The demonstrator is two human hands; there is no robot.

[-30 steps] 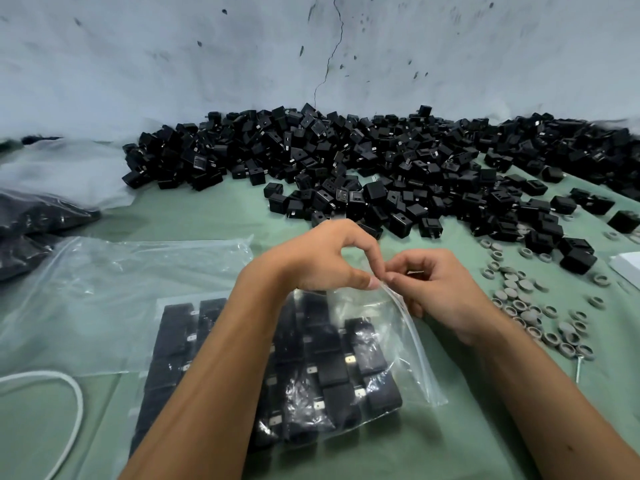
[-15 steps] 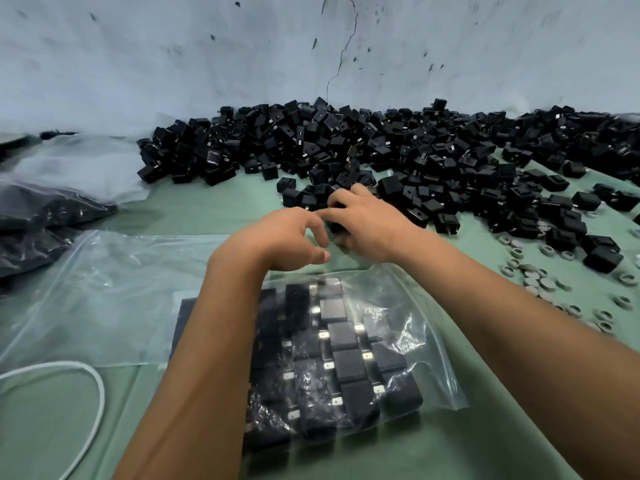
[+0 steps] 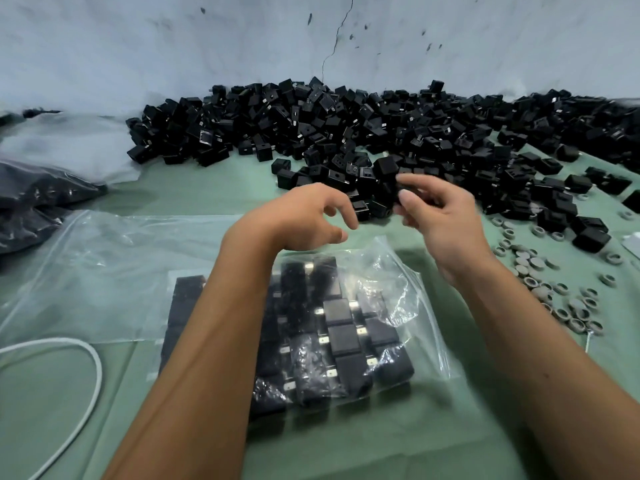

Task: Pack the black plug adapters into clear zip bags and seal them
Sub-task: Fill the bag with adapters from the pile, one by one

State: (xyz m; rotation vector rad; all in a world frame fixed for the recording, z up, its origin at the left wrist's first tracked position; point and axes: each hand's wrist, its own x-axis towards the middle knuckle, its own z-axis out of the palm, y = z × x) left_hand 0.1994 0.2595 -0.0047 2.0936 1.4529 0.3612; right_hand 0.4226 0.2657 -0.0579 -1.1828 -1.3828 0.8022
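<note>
Many black plug adapters (image 3: pixel 341 337) packed in rows inside a clear zip bag (image 3: pixel 420 306), lying flat on the green worktop (image 3: pixel 398 441) between both forearms; bag mouth at the far end, crumpled, seal state unclear. White cord (image 3: pixel 90 382) looped near left. Empty clear bags (image 3: pixel 104 271) spread beyond. Left hand (image 3: pixel 304 218) above bag mouth, grip loose, holding nothing. Right hand (image 3: pixel 440 216) raised, grip pinching one black adapter (image 3: pixel 389 188). Grey rings (image 3: pixel 554 296) scattered right. Loose adapter heap (image 3: pixel 346 133) farthest, against wall. No legible labels or writing.
</note>
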